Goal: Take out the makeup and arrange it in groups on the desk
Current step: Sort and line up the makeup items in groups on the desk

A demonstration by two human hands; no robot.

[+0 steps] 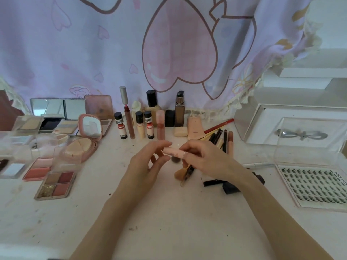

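Note:
Over the middle of the white desk [169,212], both hands hold a pale pink tube [173,152] level. My left hand [150,162] pinches its left end with thumb and fingertips. My right hand [204,160] grips its right end and also holds makeup brushes [185,172] that point down toward me. Palettes [55,184] and compacts [85,145] lie grouped at the left. Bottles and lip tubes [139,124] stand in a row at the back. Pencils [223,139] lie fanned right of centre.
A clear lidded box [293,126] sits at the right, with a false-lash tray [315,186] in front of it. Dark tubes [225,183] lie under my right wrist. A folding mirror [56,107] stands at the back left against a pink curtain.

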